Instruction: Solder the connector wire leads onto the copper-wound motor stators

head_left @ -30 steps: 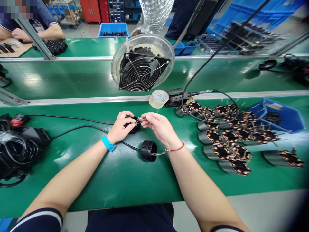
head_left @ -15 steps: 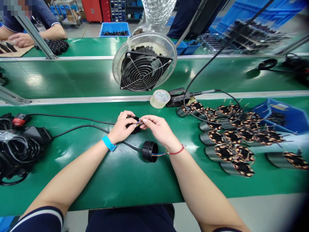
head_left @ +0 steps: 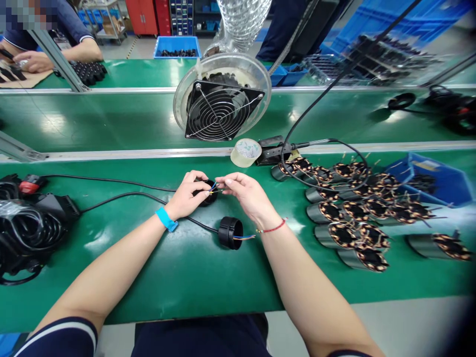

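Note:
My left hand (head_left: 188,196) is closed around a round black plastic housing (head_left: 212,199), which it partly hides. Its thumb and forefinger pinch thin coloured wires (head_left: 213,187) that come out of the housing, blue and yellow among them. Just to the right, my right hand (head_left: 245,193) pinches the end of a thin dark wire between thumb and fingertips. A second black housing (head_left: 226,233) lies on its side below my hands, untouched, with coloured wires (head_left: 243,237) sticking out of its opening. A black cable (head_left: 128,194) leads to it from the left.
Several wound motor stators (head_left: 329,212) stand at right beside a blue bin (head_left: 439,173). A tape roll (head_left: 246,152) sits near the rail. Bundled black cables (head_left: 28,228) lie at left. A fan (head_left: 223,111) hangs ahead. Across the bench are a co-worker's hands (head_left: 35,62).
My right hand has drawn slightly right, and its fingers have come apart from my left fingertips. More of the wires shows between the hands. The left hand has stayed in place.

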A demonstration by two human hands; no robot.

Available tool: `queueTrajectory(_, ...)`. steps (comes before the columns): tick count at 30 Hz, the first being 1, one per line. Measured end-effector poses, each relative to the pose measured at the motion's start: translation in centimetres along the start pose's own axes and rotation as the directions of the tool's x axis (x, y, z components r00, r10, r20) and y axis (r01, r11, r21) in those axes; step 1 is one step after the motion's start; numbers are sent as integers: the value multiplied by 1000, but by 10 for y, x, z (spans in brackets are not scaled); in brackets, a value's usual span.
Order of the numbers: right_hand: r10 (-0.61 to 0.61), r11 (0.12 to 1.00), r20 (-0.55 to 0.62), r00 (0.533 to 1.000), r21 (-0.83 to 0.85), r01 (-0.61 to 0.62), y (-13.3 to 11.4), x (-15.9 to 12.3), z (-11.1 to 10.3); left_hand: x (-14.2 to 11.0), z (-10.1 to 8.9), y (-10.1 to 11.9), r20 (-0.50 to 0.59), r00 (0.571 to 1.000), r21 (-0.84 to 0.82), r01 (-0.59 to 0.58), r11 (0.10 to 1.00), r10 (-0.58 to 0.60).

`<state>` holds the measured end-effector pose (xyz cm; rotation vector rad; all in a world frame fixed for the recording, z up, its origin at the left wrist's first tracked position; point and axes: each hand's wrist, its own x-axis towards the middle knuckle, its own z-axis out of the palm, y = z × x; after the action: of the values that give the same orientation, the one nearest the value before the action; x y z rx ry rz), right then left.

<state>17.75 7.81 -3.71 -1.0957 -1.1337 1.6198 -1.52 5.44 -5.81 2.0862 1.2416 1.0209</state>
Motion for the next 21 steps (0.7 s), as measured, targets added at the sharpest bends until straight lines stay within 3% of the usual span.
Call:
queueTrajectory(7, -23, 998, -40, 999, 58, 26, 6, -1, 9, 1, -3, 2, 59, 998, 26, -25, 999, 24)
queueTrajectory(21, -116, 993, -7, 993, -33, 115, 4, -4, 11, 2, -2, 2, 68, 997, -8, -29, 1000, 29)
